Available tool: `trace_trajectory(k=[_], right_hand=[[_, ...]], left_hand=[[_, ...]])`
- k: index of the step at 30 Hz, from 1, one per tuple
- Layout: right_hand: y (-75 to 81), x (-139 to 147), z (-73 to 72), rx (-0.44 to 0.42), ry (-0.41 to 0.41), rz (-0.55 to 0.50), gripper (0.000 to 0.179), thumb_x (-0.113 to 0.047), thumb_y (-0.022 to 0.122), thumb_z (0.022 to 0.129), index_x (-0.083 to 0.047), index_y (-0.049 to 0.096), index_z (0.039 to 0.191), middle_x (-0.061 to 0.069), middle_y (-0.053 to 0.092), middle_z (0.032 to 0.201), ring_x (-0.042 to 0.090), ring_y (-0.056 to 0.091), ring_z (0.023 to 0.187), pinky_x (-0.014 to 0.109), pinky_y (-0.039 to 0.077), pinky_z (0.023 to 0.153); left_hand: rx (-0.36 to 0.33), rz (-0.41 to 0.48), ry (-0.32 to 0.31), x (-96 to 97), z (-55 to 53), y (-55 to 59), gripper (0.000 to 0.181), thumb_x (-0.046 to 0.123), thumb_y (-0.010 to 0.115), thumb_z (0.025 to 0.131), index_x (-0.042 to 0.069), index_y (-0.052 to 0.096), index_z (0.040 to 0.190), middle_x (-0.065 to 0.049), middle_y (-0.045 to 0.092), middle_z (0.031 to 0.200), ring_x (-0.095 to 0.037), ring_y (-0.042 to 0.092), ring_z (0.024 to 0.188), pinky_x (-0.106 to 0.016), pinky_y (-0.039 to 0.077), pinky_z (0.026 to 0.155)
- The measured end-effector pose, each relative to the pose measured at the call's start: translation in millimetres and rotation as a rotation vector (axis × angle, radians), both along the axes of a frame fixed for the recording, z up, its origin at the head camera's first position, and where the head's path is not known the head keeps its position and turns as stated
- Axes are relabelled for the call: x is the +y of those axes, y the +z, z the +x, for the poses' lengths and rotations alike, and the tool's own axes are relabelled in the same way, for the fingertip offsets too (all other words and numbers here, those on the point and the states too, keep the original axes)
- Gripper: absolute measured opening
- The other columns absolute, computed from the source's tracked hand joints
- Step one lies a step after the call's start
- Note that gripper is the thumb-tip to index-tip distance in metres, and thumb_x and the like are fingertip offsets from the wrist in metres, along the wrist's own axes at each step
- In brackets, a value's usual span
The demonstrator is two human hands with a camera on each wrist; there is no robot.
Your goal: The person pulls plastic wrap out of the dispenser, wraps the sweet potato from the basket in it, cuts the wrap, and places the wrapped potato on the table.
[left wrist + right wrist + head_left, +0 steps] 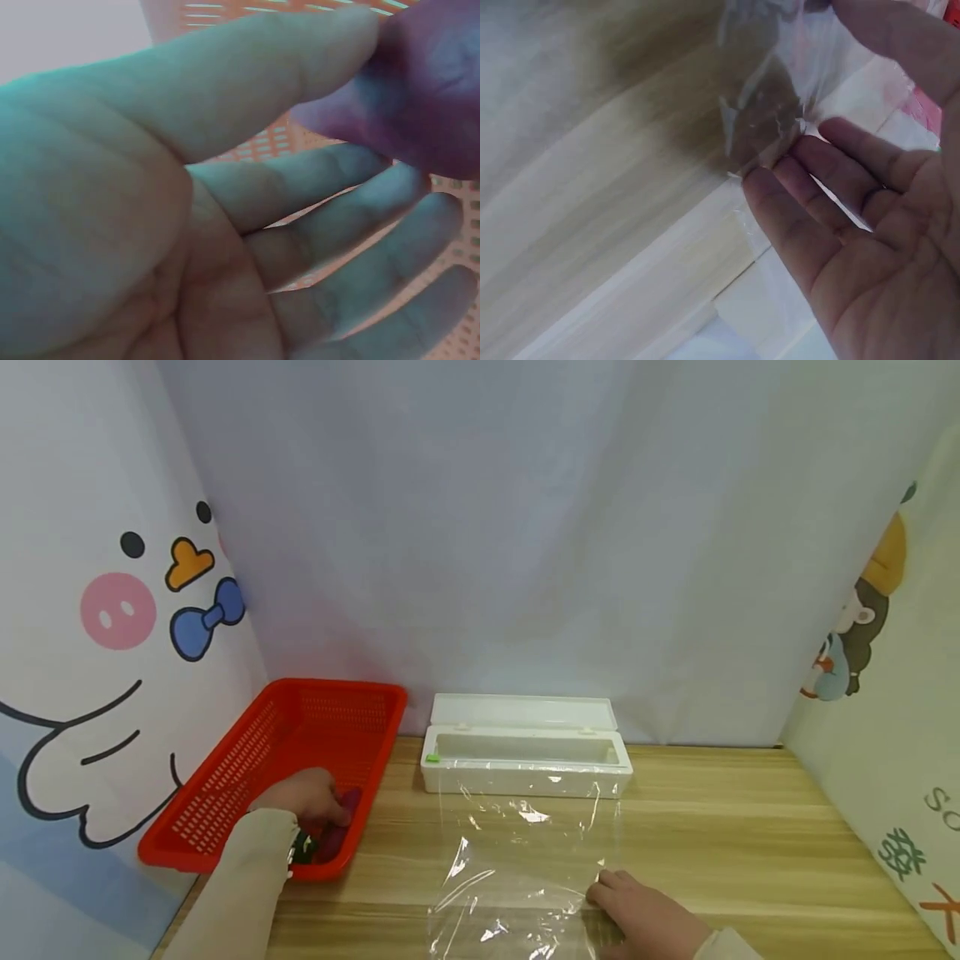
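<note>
Inside the red basket [390,718], my left hand [307,795] pinches a purple, tapered thing that looks like a sweet potato [349,802]. In the left wrist view, my thumb and fingertips touch this purple sweet potato [427,97]. Beside it in the basket is a dark green thing [303,847], partly hidden by my wrist. A sheet of clear plastic wrap [495,868] stretches toward me from a white dispenser box [525,781]. My right hand [648,920] is at the wrap's right edge; in the right wrist view, its fingertips touch the film [761,112], thumb apart from them.
The dispenser's lid [521,712] stands raised at the back, near the curtain [487,527]. A small green tab [432,758] sits on the box's left end. Wood-grain table [720,827] extends to the right, up to a printed side wall [885,735].
</note>
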State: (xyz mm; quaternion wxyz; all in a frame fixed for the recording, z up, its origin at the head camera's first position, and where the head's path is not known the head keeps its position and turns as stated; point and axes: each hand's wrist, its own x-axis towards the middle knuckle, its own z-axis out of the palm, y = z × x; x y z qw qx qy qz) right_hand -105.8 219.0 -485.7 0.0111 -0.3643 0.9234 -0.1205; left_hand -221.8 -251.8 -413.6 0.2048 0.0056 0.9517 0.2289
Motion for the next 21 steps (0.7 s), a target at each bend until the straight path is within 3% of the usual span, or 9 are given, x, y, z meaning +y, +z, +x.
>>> trace_trajectory(k=[4,7,12,17,21], right_hand=[[2.8,0.2,0.8,-0.11,-0.064,-0.016,0.05,-0.027,0.079,0.073,-0.015,0.052,0.113,-0.012,0.048,0.099,0.003,0.044,0.087,0.026,0.046,0.076],[1.9,1.2,0.2,-0.119,-0.066,-0.053,0.038,-0.024,0.077,0.075,-0.02,0.053,0.104,-0.015,0.045,0.092,0.001,0.041,0.08,0.022,0.043,0.069],[-6.0,3.2,-0.2,-0.03,0.001,-0.097,0.021,-0.025,0.075,0.078,-0.024,0.058,0.09,-0.015,0.045,0.091,-0.001,0.041,0.078,0.018,0.043,0.065],[-12.6,5.0,2.6,0.057,0.024,-0.124,0.019,-0.028,0.076,0.078,-0.024,0.063,0.09,-0.011,0.05,0.1,0.001,0.045,0.085,0.018,0.045,0.066],[-15.1,3.3,0.7,0.164,0.056,-0.142,0.017,-0.028,0.078,0.076,-0.024,0.064,0.084,-0.011,0.051,0.098,0.003,0.044,0.086,0.017,0.044,0.07]], left_hand=[[-0.012,-0.037,-0.027,-0.4,0.0,5.0,0.022,0.026,0.079,0.075,0.009,0.067,0.08,-0.005,0.063,0.074,-0.019,0.055,0.066,-0.03,0.047,0.057],[-0.014,-0.062,-0.045,-0.1,-0.1,8.3,0.026,0.028,0.08,0.072,0.007,0.066,0.081,-0.005,0.061,0.075,-0.019,0.053,0.068,-0.031,0.045,0.057],[-0.059,-0.053,-0.038,0.5,1.8,10.0,0.025,0.025,0.079,0.07,0.006,0.064,0.08,-0.006,0.062,0.074,-0.02,0.055,0.067,-0.031,0.047,0.057],[-0.064,-0.046,-0.024,0.9,3.0,7.5,0.028,0.025,0.078,0.07,0.006,0.061,0.081,-0.007,0.061,0.076,-0.021,0.054,0.069,-0.032,0.046,0.058],[-0.071,-0.02,-0.019,1.3,1.4,3.4,0.031,0.024,0.079,0.069,0.005,0.06,0.084,-0.007,0.061,0.077,-0.021,0.055,0.07,-0.032,0.047,0.06]])
